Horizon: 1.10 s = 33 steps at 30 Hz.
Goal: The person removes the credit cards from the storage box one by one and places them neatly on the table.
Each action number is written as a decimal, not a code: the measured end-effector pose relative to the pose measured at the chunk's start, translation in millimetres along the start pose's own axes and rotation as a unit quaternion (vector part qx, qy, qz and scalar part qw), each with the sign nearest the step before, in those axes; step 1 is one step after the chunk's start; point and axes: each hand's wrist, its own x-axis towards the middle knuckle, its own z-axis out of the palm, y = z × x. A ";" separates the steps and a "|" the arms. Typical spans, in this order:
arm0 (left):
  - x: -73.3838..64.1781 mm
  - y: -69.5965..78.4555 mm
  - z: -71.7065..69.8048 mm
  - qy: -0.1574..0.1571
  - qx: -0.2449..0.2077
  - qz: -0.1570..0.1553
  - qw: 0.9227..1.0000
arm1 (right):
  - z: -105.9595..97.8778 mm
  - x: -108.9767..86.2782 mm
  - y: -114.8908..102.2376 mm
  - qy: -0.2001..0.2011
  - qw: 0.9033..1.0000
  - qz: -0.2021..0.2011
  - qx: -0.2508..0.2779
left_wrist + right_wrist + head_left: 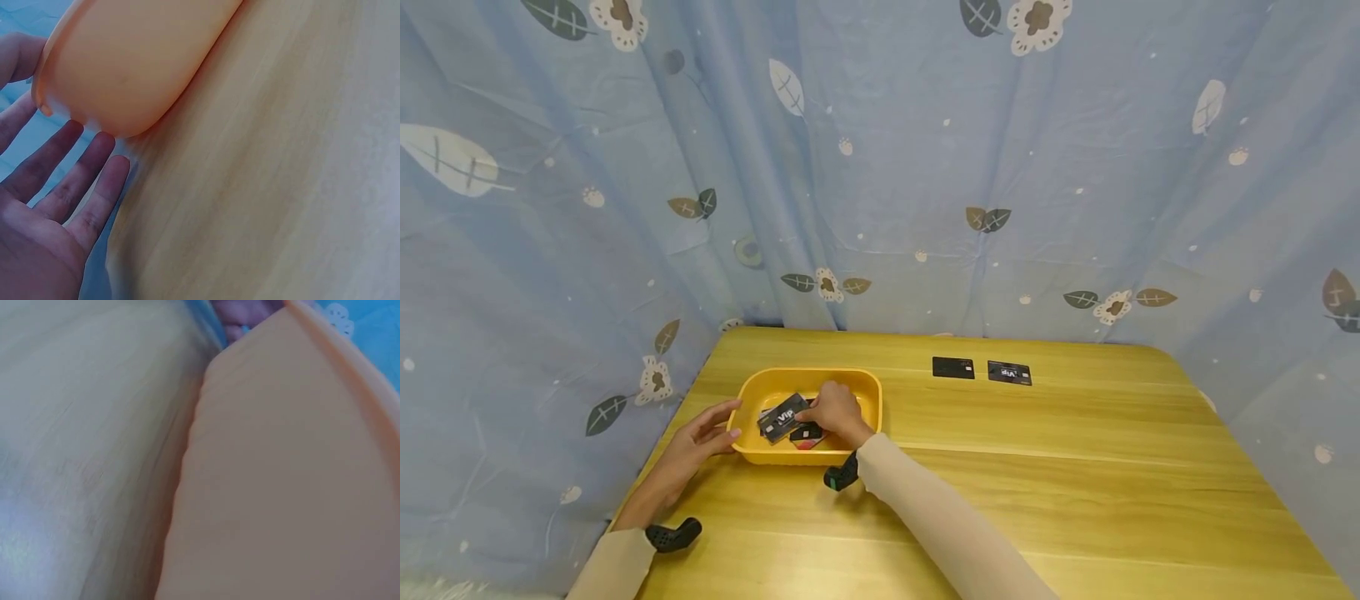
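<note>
A yellow plastic basin (pixel 857 457) stands at the left of the table with several cards in it. My left hand (pixel 700 437) holds its left end, thumb and index finger at the rim. In the left wrist view, the other fingers (pixel 94 156) spread below the rim by the outer wall. Reaching over the near wall, my right hand (pixel 837 411) pinches a black card with white "Vip" lettering (pixel 778 421). Under it lie more cards (pixel 807 433), partly covered. The right wrist view shows mostly the basin's outer wall (pixel 281 475), which hides nearly all of that hand.
Two black cards lie side by side near the table's back edge, a plain one (pixel 953 367) and a "Vip" one (pixel 1009 372). A blue patterned curtain (pixel 910 167) surrounds the wooden table (pixel 1037 483). Each wrist wears a black band device (pixel 673 535).
</note>
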 end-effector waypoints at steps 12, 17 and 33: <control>-3.3 0.5 0.2 -0.012 -0.004 0.008 1.000 | -6.1 -0.3 5.8 -0.009 0.974 0.037 0.223; -3.7 -0.7 1.1 -0.007 -0.001 0.000 1.000 | -9.3 -4.4 3.5 -0.016 0.965 0.050 0.257; -4.3 0.3 0.9 0.005 0.011 -0.013 1.000 | -32.1 -10.7 4.9 -0.002 0.932 0.010 0.363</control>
